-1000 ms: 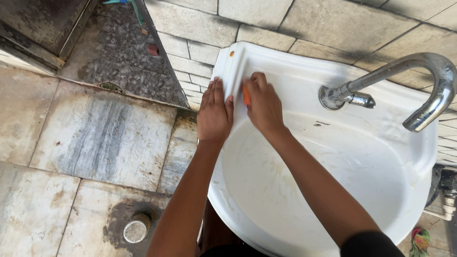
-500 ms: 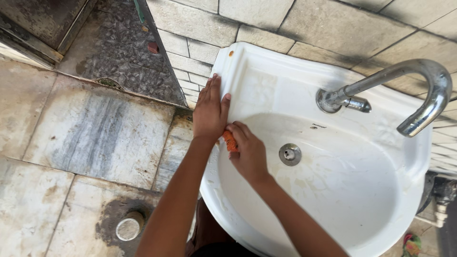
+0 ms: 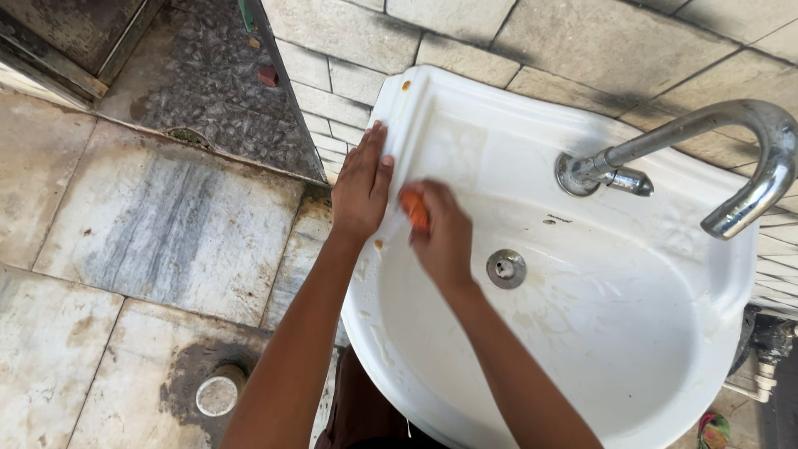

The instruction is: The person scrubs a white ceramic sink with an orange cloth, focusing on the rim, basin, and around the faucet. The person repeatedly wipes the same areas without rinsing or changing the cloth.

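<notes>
Our left hand (image 3: 359,193) lies flat with fingers together on the left rim of the white sink (image 3: 582,333), while just beside it our right hand (image 3: 440,237) is curled around an orange scrubber (image 3: 414,209) pressed against the basin's inner wall, the drain (image 3: 506,268) near that hand.

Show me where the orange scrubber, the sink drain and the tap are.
orange scrubber (image 3: 415,209), head view, on its exposed orange end above the right hand.
sink drain (image 3: 505,268), head view, on the metal centre.
tap (image 3: 752,125), head view, on the curved spout.
</notes>
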